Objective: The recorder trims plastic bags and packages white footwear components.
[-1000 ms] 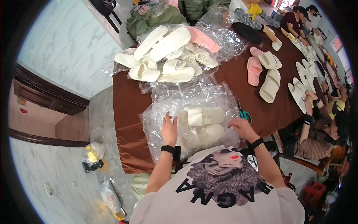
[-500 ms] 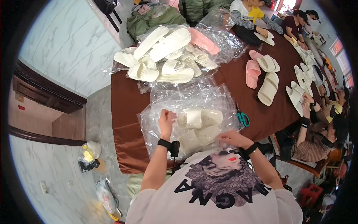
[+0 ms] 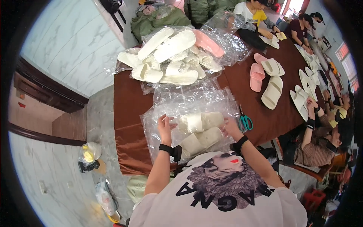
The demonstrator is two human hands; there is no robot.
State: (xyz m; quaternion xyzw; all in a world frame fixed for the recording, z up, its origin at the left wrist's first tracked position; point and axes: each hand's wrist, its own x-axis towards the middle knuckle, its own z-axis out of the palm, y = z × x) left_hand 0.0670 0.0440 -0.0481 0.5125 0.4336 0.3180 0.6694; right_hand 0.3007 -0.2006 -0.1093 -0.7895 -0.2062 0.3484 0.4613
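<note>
Two cream slippers lie side by side in front of me, the far slipper (image 3: 201, 122) just beyond the near slipper (image 3: 202, 140). Under them spreads a stack of clear plastic bags (image 3: 159, 106); whether the slippers are inside one is hard to tell. My left hand (image 3: 165, 126) hovers by their left ends, fingers apart and holding nothing. At their right ends is my right hand (image 3: 232, 128), its fingers spread against or just beside the slippers. Teal-handled scissors (image 3: 245, 123) rest on the brown cloth right of that hand.
Bagged white slippers (image 3: 172, 51) and a pink one (image 3: 208, 42) are piled at the far left of the brown-covered table (image 3: 132, 125). Loose pink slippers (image 3: 257, 77) and cream slippers (image 3: 272, 92) lie to the right. A co-worker (image 3: 317, 140) sits at the right side; others work farther along.
My right hand has moved up and left from the near slipper to the right ends of both. My left hand has shifted slightly down. A far co-worker now has a small yellow item in hand.
</note>
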